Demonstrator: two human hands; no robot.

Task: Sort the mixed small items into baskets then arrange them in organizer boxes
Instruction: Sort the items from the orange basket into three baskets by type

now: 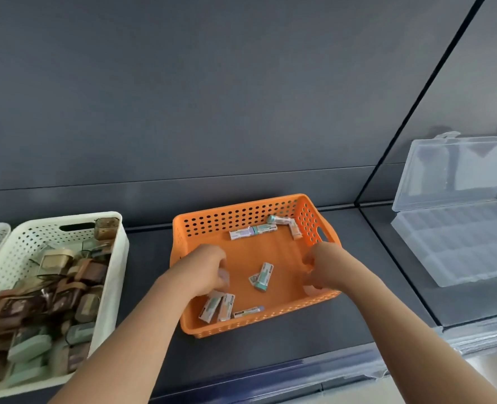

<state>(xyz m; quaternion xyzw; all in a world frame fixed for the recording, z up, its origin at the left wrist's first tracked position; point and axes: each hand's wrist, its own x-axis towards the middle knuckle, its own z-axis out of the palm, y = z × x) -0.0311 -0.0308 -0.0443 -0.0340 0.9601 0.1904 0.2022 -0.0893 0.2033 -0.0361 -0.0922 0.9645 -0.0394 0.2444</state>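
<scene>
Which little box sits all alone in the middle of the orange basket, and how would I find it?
Look at the orange basket between the white basket and the clear organizer box. Both hands reach into it, and between them on the bare floor lies a small teal-and-white box. The other little boxes sit along the basket's walls; only this one lies out in the middle.

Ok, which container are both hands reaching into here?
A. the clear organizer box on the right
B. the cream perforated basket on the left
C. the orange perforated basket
C: the left hand and right hand are both inside the orange perforated basket, among the small tube-shaped packets.
</scene>
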